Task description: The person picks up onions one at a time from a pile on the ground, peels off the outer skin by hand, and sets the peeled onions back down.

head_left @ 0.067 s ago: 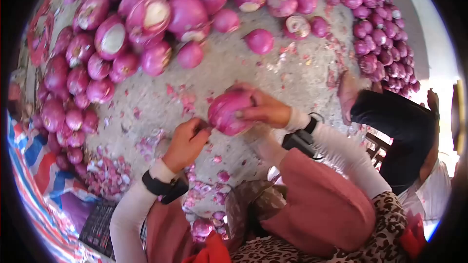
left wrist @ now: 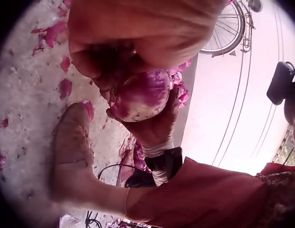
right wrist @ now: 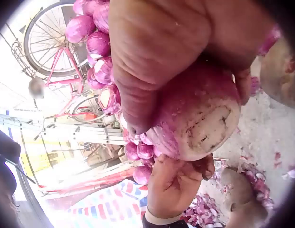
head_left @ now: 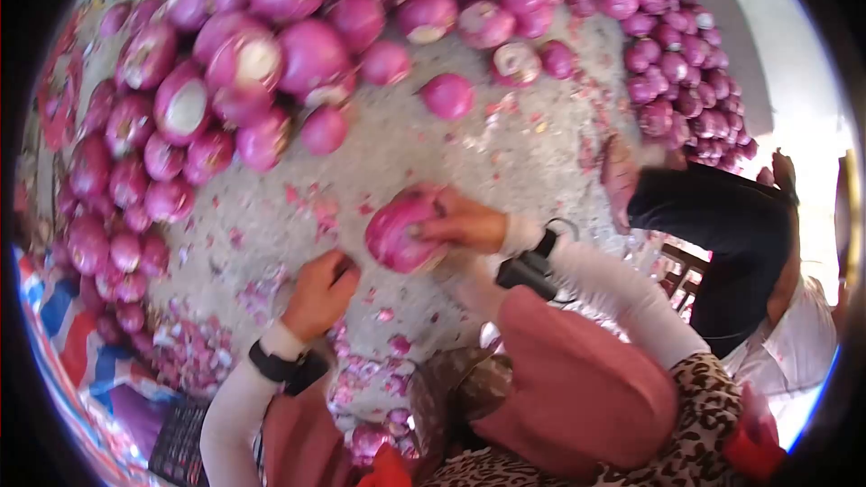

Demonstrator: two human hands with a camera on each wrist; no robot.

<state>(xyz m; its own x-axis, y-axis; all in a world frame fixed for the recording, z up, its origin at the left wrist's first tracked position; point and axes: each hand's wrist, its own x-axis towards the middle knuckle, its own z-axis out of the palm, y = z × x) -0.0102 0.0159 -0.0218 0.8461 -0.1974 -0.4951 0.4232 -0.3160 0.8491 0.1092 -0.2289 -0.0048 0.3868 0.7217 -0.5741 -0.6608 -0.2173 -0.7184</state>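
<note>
A large purple onion (head_left: 401, 230) is held in the right hand (head_left: 460, 224), thumb on its near side and fingers around the back. In the right wrist view the onion (right wrist: 211, 128) shows a pale, rough-cut end below the right hand (right wrist: 162, 52). To its left in the head view, the left hand (head_left: 316, 296) has curled fingers, with a small gap between it and the onion. Close up in the left wrist view, the left hand (left wrist: 147, 28) partly covers the onion (left wrist: 142, 97); its fingertips are in shadow, and no object shows in them.
Many onions (head_left: 316, 59) lie heaped on the concrete floor ahead and to the left, with another pile (head_left: 672, 63) at the right. Skin scraps (head_left: 189, 352) lie near a striped sheet (head_left: 54, 325). Bare feet are close by, and another person's dark-trousered leg (head_left: 722, 225) is at the right.
The head view has shifted, so the floor onions appear further left and lower. The left hand has drawn slightly away from the onion; the right hand keeps its hold.
</note>
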